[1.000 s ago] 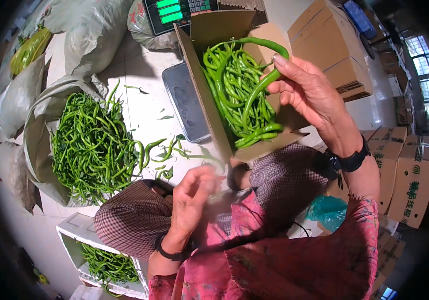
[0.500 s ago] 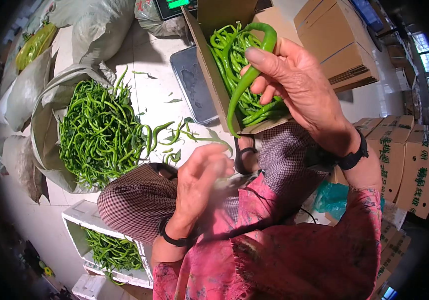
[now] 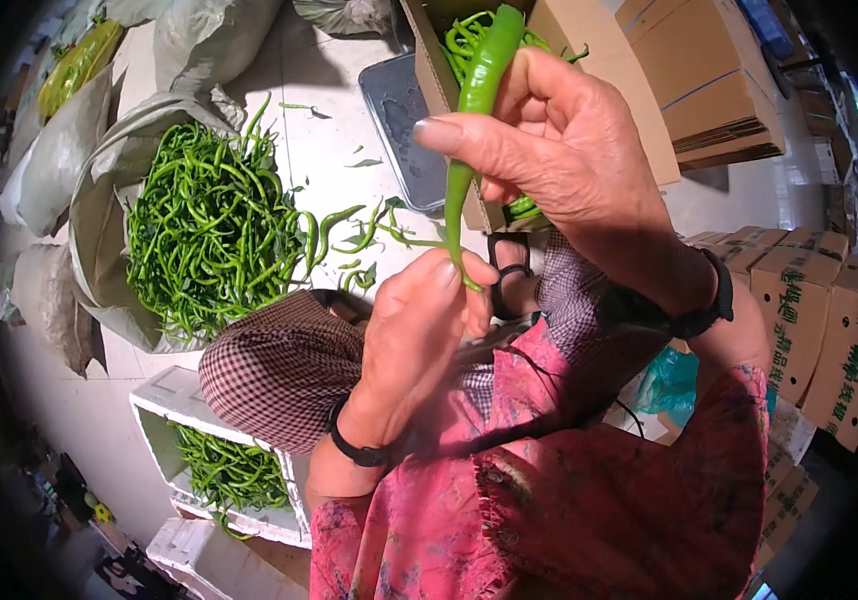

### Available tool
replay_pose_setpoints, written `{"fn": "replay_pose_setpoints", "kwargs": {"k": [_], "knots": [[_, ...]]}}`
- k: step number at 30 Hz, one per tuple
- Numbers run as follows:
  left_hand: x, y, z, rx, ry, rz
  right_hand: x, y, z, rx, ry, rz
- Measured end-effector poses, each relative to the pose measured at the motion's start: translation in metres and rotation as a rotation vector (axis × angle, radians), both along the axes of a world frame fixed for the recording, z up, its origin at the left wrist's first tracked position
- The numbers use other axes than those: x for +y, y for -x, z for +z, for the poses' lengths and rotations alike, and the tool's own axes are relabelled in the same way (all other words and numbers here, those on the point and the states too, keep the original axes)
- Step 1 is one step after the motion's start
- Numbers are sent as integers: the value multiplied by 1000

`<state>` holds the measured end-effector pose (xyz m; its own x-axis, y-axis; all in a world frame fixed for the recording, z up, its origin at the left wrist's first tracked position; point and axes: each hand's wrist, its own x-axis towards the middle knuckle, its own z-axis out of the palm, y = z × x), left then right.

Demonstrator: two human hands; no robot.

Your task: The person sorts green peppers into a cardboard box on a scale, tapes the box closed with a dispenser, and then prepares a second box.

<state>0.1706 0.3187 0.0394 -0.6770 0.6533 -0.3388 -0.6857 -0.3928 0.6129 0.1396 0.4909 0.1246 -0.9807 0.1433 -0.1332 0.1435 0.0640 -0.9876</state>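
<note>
1. Head view, right hand (image 3: 579,150): grip closed on a long green pepper (image 3: 485,75), thumb laid across the near side, fingers curled behind. Hold sits around mid-length, probably because that steadies both ends; thick end points away from the body, thin end toward it.

2. Head view, left hand (image 3: 414,335): fingertips gathered about the pepper's thin end, thumb on one side; grip appears to be pinching it. Firmness: cannot tell. Two-point hold likely keeps the pepper from swinging.

3. Location of the pepper: raised above the lap, between the hands, its thick end overlapping the view of the cardboard box (image 3: 604,95).

4. Box stands just past the right hand, green peppers inside, presumably for short reach. Dark flat platform (image 3: 404,125) lies beside it; whether the box bears on it is hidden.

5. To the left, a pale sack (image 3: 99,225) with its mouth rolled down, apparently for access; a pepper heap (image 3: 209,235) spills from it onto the floor (image 3: 299,185).

6. Near the left knee: white foam box (image 3: 174,390) holding more peppers (image 3: 234,470), its walls keeping them together.
</note>
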Motion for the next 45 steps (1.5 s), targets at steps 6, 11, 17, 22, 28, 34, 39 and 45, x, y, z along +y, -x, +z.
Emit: {"fn": "replay_pose_setpoints", "kwargs": {"k": [6, 11, 17, 22, 28, 34, 39, 45], "knots": [[-4, 1, -5, -130, -176, -67, -13, 5, -16, 153, -120, -37], [0, 3, -7, -111, -203, -94, -15, 8, -22, 141, -16, -39], [2, 3, -2, 75, 39, -127, 2, 11, 2, 87, 41, -69], [-19, -1, 5, 19, 173, -26, 57, 14, -16, 52, -130, -123], [-97, 3, 39, 284, 305, 186, 100, 9, -90, -449, -172, 54], [-181, 48, 70, 389, 594, 532, 104, 13, -122, -684, -185, 317], [-249, 88, 45, 397, 733, 414, 94, 19, -121, -621, -682, 598], [-261, 97, -86, 210, 1064, 177, 65, 8, -69, -305, -819, 211]]}}
